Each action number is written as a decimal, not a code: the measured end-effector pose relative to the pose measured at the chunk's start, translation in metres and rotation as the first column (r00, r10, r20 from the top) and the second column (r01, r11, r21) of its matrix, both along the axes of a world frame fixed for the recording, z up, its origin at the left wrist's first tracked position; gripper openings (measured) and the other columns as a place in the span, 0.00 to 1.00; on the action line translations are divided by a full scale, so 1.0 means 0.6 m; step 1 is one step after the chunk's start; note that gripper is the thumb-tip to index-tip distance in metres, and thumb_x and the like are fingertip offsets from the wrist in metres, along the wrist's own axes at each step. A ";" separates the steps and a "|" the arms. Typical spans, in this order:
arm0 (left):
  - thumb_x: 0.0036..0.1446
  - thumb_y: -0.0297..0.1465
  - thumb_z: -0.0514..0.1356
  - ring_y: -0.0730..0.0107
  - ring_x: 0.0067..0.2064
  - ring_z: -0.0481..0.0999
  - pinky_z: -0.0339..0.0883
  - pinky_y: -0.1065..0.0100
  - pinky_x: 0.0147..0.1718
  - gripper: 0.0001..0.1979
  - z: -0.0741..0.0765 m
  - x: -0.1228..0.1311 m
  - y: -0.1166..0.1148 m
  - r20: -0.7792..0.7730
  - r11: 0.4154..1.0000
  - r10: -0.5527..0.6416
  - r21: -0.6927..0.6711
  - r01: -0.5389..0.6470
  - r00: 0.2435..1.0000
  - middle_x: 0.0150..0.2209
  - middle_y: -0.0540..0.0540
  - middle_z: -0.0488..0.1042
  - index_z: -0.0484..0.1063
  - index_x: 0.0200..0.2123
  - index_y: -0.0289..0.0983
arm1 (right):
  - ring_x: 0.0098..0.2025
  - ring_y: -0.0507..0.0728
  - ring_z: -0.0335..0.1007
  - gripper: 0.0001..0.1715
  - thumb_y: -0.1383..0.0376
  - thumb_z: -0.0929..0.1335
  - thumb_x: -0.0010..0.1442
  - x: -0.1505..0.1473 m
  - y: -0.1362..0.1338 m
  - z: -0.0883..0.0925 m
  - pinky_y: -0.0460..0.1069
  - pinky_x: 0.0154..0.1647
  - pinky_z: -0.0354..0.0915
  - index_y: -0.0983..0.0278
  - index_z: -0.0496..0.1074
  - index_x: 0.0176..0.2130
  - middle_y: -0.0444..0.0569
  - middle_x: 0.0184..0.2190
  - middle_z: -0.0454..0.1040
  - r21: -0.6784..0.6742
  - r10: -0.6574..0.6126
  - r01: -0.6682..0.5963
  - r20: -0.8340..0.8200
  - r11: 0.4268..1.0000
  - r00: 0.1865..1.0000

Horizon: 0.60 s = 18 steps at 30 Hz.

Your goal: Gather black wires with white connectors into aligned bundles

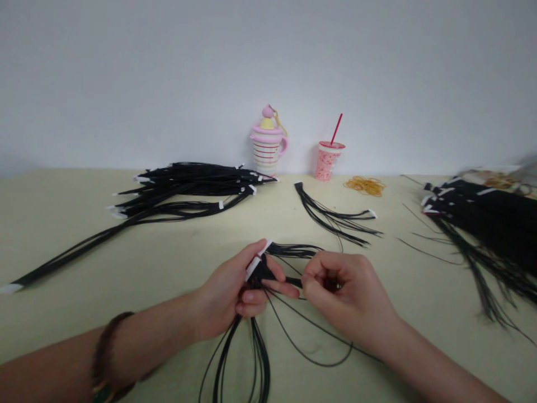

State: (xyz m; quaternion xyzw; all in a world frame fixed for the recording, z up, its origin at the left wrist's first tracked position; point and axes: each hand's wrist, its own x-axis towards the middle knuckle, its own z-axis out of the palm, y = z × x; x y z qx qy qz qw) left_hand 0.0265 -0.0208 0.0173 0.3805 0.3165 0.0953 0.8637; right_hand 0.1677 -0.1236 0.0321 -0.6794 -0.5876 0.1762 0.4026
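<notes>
My left hand (229, 291) is wrapped round a black wire bundle (262, 358) with white connectors (253, 267) at its end, near the middle of the table. Wires hang from it in loops toward the front edge, and some run off to the right. Just right of it, my right hand (348, 291) pinches black strands of the same bundle between thumb and forefinger. Behind my right hand, another group of thin black wires (293, 250) extends from the upper white connector.
Black cable bundles (193, 182) lie at the back left, one reaching far left. A smaller wire bundle (327, 215) lies behind my hands. A striped mug (266, 148), a pink cup (325, 162) and yellow rubber bands (364, 186) stand or lie at the back. A large cable pile (495, 218) fills the right.
</notes>
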 end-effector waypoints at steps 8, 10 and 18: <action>0.57 0.44 0.49 0.85 0.14 0.44 0.35 0.78 0.12 0.23 -0.003 -0.001 0.000 0.008 1.000 -0.009 0.011 0.009 1.000 0.17 0.47 0.69 0.70 0.22 0.33 | 0.17 0.46 0.53 0.08 0.69 0.62 0.45 0.000 0.003 -0.001 0.41 0.16 0.49 0.66 0.63 0.17 0.40 0.13 0.61 -0.005 0.017 -0.017 -0.009 1.000 1.000; 0.57 0.45 0.49 0.85 0.14 0.44 0.35 0.78 0.13 0.23 -0.002 -0.001 -0.002 0.012 0.999 -0.023 0.028 0.022 1.000 0.18 0.46 0.70 0.70 0.22 0.33 | 0.17 0.46 0.53 0.07 0.70 0.62 0.46 0.002 0.003 -0.004 0.42 0.17 0.50 0.66 0.64 0.18 0.40 0.14 0.62 0.010 0.033 -0.034 0.025 0.999 0.999; 0.57 0.45 0.47 0.85 0.13 0.46 0.37 0.77 0.13 0.24 -0.008 0.000 -0.014 0.054 0.986 -0.124 0.122 0.117 0.991 0.19 0.42 0.74 0.69 0.21 0.34 | 0.23 0.47 0.59 0.08 0.72 0.64 0.53 0.001 0.004 -0.014 0.43 0.25 0.54 0.66 0.69 0.24 0.42 0.20 0.66 0.180 0.137 -0.160 0.131 0.971 0.982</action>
